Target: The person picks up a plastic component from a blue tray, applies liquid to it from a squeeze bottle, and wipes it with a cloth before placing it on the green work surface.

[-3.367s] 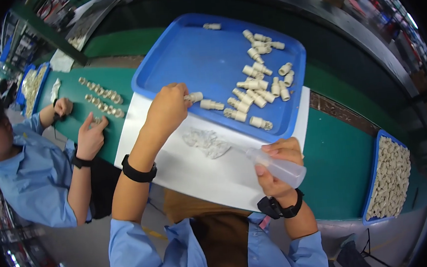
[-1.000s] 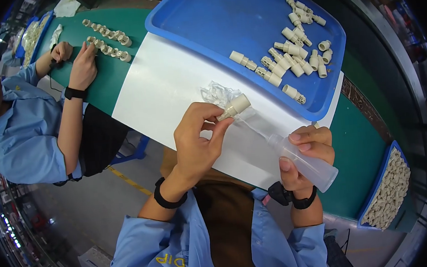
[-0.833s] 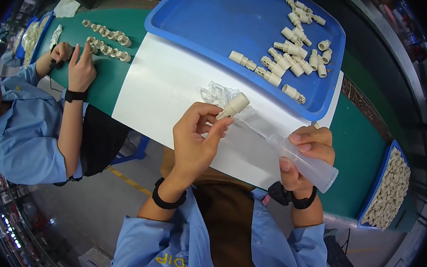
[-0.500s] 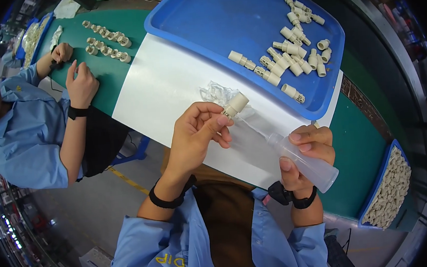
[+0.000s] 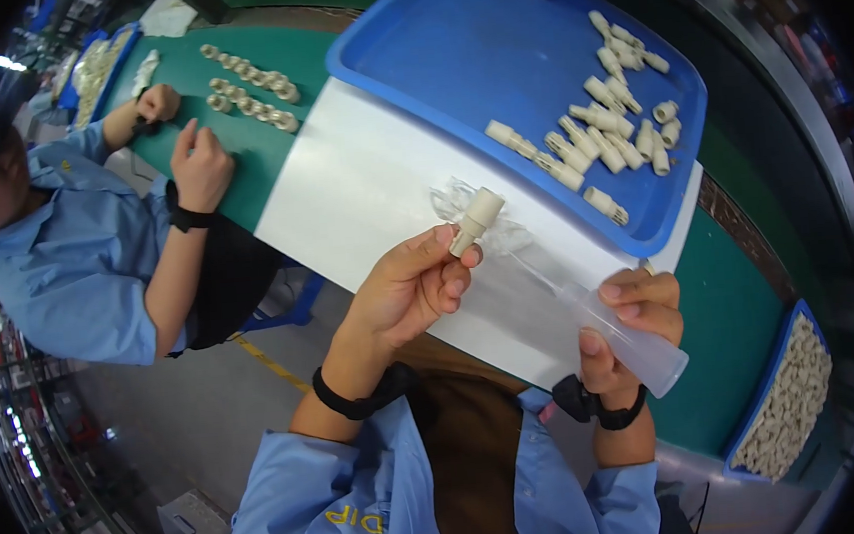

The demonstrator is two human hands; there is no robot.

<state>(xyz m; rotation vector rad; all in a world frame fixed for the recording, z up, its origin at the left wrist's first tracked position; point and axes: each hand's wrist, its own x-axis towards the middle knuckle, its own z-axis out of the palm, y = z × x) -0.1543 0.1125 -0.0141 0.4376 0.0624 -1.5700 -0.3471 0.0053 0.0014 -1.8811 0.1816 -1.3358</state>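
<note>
Left fingers (image 5: 442,237) clamped on cream fitting (image 5: 482,211), now tipped steeper, right fingers (image 5: 643,291) still around translucent bottle (image 5: 638,348)

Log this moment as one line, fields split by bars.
left hand: pinching cream fitting | right hand: gripping translucent bottle | blue tray: more cream fittings | white surface: crumpled whitish wad

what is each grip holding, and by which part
Left grip: a cream tubular fitting, by its narrower end. Right grip: a translucent squeeze bottle, around its body.

Cream fitting (image 5: 481,213) (tilted), translucent bottle (image 5: 647,355).
</note>
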